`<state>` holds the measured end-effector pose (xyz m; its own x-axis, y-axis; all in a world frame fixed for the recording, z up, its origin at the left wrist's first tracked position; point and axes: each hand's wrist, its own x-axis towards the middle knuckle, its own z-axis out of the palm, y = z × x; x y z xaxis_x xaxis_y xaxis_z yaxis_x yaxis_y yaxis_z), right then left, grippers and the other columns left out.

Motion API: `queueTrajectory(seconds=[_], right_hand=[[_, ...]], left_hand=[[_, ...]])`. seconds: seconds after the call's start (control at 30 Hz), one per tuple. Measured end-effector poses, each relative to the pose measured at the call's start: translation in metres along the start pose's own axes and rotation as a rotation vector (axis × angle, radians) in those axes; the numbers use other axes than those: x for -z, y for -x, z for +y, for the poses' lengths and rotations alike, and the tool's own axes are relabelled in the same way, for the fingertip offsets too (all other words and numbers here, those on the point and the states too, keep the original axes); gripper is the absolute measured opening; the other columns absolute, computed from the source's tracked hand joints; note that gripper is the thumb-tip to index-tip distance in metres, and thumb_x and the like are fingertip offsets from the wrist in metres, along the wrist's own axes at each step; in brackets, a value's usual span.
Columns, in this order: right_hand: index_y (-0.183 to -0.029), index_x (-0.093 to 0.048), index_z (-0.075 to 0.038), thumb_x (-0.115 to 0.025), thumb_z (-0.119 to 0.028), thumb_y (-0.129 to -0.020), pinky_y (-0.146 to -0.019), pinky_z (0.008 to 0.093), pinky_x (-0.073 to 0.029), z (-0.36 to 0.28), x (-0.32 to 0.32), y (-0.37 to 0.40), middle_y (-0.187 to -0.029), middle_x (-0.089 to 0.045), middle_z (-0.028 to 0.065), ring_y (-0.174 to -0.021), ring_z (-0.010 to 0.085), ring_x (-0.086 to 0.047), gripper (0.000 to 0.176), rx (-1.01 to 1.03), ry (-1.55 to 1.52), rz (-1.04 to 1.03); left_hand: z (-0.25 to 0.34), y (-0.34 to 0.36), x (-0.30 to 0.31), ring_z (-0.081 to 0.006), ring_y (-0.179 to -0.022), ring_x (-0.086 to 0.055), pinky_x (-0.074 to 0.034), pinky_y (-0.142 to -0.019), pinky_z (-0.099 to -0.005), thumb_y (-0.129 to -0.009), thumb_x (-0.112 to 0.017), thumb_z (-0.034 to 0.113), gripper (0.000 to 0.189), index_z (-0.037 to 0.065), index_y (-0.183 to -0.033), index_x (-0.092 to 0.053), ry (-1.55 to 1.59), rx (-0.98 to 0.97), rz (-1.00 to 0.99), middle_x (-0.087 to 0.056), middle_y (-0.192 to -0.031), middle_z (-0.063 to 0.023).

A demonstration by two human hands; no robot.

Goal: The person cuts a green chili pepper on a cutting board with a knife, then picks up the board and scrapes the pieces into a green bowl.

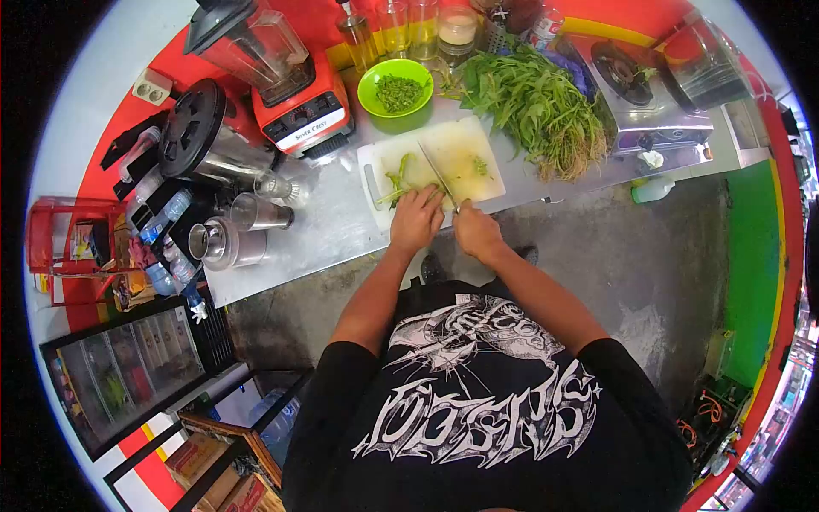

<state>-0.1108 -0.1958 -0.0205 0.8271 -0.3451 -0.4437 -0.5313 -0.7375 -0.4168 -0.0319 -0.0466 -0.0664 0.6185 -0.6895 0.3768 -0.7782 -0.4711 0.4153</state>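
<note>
A white cutting board (490, 179) lies at the front edge of the metal counter. My right hand (478, 232) is closed round the handle of a knife (437, 167), its blade resting across the board and pointing away from me. Just left of the blade, my left hand (416, 218) presses its curled fingers on green stems and leaves (397, 177). A few small cut bits of green (480, 165) lie right of the blade. Behind the board stands a lime-green bowl (397, 121) with chopped greens (398, 91) inside.
A large bunch of leafy greens with roots (546, 107) lies right of the bowl, beside a gas stove (653, 119). A red blender (303, 107) stands at the back left. Metal shakers (230, 243) and a glass (254, 212) sit near the counter's left end. Bottles (392, 30) line the wall.
</note>
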Motion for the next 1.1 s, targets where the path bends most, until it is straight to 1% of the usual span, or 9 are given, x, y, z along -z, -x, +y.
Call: queueTrajectory(seconds=[0.13,0.23,0.33,0.47,0.53,0.57,0.63,0.8,1.1], right_hand=[[-0.109,-0.059,0.006,-0.054,-0.017,-0.095,-0.089,0.0529,-0.055,0.001,0.012,-0.012,-0.107,-0.069,0.0306,-0.101,0.0458,-0.069,0.027,0.174,0.147,-0.030],[-0.112,-0.058,0.005,-0.053,-0.021,-0.098,-0.088,0.0540,-0.054,-0.004,0.020,-0.015,-0.107,-0.068,0.0312,-0.101,0.0461,-0.068,0.030,0.146,0.059,-0.036],[-0.114,-0.056,0.005,-0.051,-0.028,-0.100,-0.086,0.0560,-0.053,0.004,0.011,-0.012,-0.106,-0.068,0.0314,-0.097,0.0473,-0.068,0.036,0.123,0.000,0.090],[-0.114,-0.054,0.005,-0.050,-0.033,-0.101,-0.085,0.0584,-0.051,0.022,0.002,-0.007,-0.099,-0.069,0.0319,-0.095,0.0503,-0.066,0.040,0.188,0.022,0.007],[-0.115,-0.054,0.005,-0.051,-0.036,-0.101,-0.085,0.0586,-0.051,0.034,-0.004,-0.012,-0.100,-0.069,0.0326,-0.095,0.0509,-0.066,0.044,0.337,0.017,-0.040],[-0.115,-0.054,0.005,-0.051,-0.036,-0.101,-0.085,0.0586,-0.051,0.038,-0.007,-0.014,-0.100,-0.069,0.0326,-0.095,0.0509,-0.066,0.044,0.352,0.027,-0.045],[-0.117,-0.054,0.005,-0.051,-0.038,-0.101,-0.087,0.0583,-0.051,0.044,-0.008,-0.014,-0.101,-0.068,0.0330,-0.097,0.0513,-0.065,0.046,0.254,-0.046,-0.030],[-0.115,-0.053,0.005,-0.049,-0.039,-0.103,-0.088,0.0575,-0.051,0.058,0.008,-0.017,-0.104,-0.066,0.0348,-0.098,0.0519,-0.064,0.046,0.106,0.012,0.033],[-0.104,-0.057,0.005,-0.058,-0.040,-0.099,-0.079,0.0579,-0.049,0.074,0.026,-0.003,-0.092,-0.065,0.0335,-0.090,0.0528,-0.063,0.045,0.260,-0.085,0.050]], left_hand=[[0.001,-0.003,0.001,-0.0348,-0.097,-0.059,-0.048,-0.086,-0.0455,-0.083,-0.067,0.013,0.034,0.002,-0.115,-0.069,0.049,-0.030,0.023,-0.064,-0.125,-0.0144],[-0.002,-0.001,0.001,-0.0344,-0.096,-0.059,-0.048,-0.085,-0.0449,-0.084,-0.067,0.012,0.029,0.002,-0.111,-0.070,0.080,-0.024,0.060,-0.065,-0.120,-0.0141],[-0.008,0.003,0.002,-0.0343,-0.098,-0.060,-0.047,-0.088,-0.0437,-0.086,-0.067,0.006,0.014,0.001,-0.099,-0.070,0.262,0.093,0.294,-0.069,-0.108,-0.0136],[-0.033,0.006,0.031,-0.0333,-0.099,-0.061,-0.046,-0.090,-0.0431,-0.086,-0.067,0.005,0.009,0.003,-0.095,-0.070,0.181,0.197,0.398,-0.070,-0.104,-0.0126],[-0.046,0.006,0.043,-0.0340,-0.100,-0.060,-0.046,-0.091,-0.0437,-0.084,-0.068,0.005,0.013,0.005,-0.097,-0.071,0.112,0.368,0.519,-0.069,-0.104,-0.0116],[-0.047,0.009,0.046,-0.0340,-0.100,-0.060,-0.046,-0.091,-0.0437,-0.084,-0.068,0.005,0.013,0.005,-0.097,-0.071,0.105,0.379,0.533,-0.069,-0.104,-0.0116],[-0.049,0.017,0.048,-0.0346,-0.100,-0.059,-0.045,-0.092,-0.0438,-0.084,-0.068,0.006,0.014,0.005,-0.097,-0.072,0.108,0.562,0.473,-0.069,-0.104,-0.0113],[-0.053,0.033,0.043,-0.0338,-0.100,-0.058,-0.047,-0.091,-0.0446,-0.080,-0.071,0.007,0.019,0.008,-0.099,-0.074,0.086,0.579,0.334,-0.066,-0.107,-0.0117],[-0.052,0.040,0.038,-0.0344,-0.099,-0.055,-0.046,-0.088,-0.0461,-0.082,-0.072,0.006,0.008,0.006,-0.090,-0.070,0.029,0.596,0.281,-0.060,-0.103,-0.0121]])
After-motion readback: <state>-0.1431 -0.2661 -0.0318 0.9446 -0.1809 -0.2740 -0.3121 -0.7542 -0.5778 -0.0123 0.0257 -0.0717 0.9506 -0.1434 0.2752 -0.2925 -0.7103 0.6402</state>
